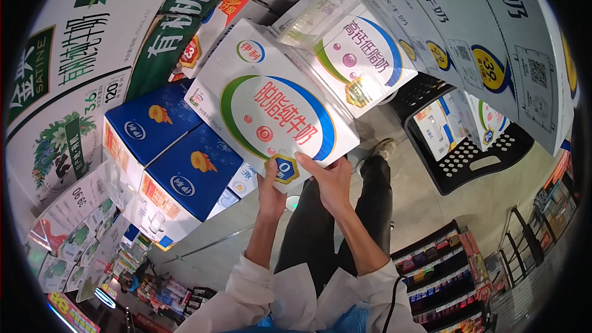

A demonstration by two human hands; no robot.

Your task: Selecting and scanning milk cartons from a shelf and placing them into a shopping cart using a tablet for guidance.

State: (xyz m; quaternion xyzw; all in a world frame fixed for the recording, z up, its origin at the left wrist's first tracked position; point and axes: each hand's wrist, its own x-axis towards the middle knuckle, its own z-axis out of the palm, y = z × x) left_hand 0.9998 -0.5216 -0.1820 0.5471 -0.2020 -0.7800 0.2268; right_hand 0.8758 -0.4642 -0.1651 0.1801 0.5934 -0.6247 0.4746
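Observation:
A white box of milk with a green-and-blue oval and printed writing lies tilted in front of me, its near edge towards my body. My left hand grips that edge, thumb on the printed face. Just to the right, my right hand holds the same edge, its thumb also on top. The fingers under the box are largely hidden. Beside the box's right side is a similar white milk box, partly behind a clear plastic sheet. Two blue-topped milk boxes stand close on the left.
Large printed display panels rise at the left. A bent sign sheet with price marks overhangs the upper right. Below it, a black perforated basket holds milk boxes. Shelves of small packets stand at the lower right.

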